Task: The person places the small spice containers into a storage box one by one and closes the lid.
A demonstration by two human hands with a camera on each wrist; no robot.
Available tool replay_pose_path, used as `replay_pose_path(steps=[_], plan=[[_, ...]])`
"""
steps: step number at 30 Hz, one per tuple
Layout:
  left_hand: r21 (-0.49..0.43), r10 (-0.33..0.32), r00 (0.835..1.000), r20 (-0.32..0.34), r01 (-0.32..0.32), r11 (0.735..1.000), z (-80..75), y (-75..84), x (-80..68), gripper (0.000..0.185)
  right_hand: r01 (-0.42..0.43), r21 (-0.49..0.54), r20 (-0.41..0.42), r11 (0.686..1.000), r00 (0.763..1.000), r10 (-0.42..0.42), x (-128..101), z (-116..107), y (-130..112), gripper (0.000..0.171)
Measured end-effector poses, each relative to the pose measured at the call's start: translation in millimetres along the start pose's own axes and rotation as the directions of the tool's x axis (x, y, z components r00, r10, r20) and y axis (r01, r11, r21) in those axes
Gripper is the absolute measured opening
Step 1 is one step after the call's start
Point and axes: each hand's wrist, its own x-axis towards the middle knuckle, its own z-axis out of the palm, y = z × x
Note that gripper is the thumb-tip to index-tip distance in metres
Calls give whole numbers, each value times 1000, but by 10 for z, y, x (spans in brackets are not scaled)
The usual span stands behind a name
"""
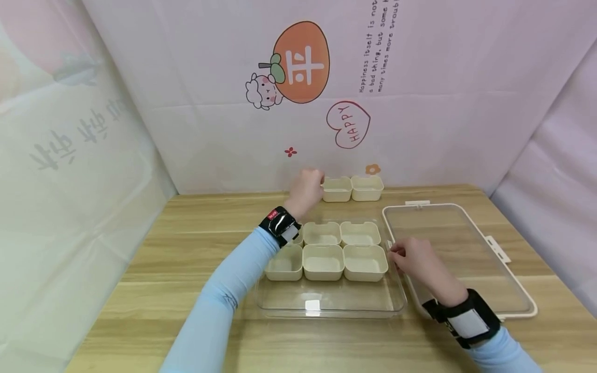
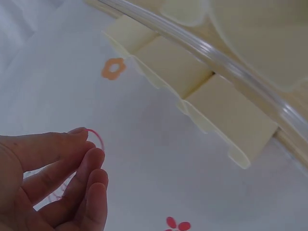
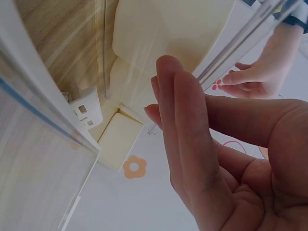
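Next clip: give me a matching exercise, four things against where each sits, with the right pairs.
Things:
1. left hand
2. right hand
3. clear lid
4. six cream cups

Places:
A. inside the clear tray
B. flat on the table, right of the tray
C. at the tray's right edge
D. by the cream cups at the wall

Pairs: 1-D, 2-C, 3-B, 4-A

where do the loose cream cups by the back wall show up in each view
Head: the loose cream cups stand at the table's far edge, beside the left hand.
Left wrist: cups run diagonally across the upper middle, behind the clear tray rim.
Right wrist: only one cup shows, left of centre.
Shared landmark: the orange flower on the backdrop, seen in all three views.
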Motion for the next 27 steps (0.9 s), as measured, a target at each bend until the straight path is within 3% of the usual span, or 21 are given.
replay_pose_path(steps=[16, 27], plan=[[106, -66, 997, 31, 63, 992, 135, -333, 252, 19, 4, -6, -12, 1000, 1000, -5, -4, 7, -12, 12], [185, -100, 985, 139, 74, 980, 258, -557, 368, 11, -7, -4, -11, 1000, 1000, 7, 0, 22, -4, 11]])
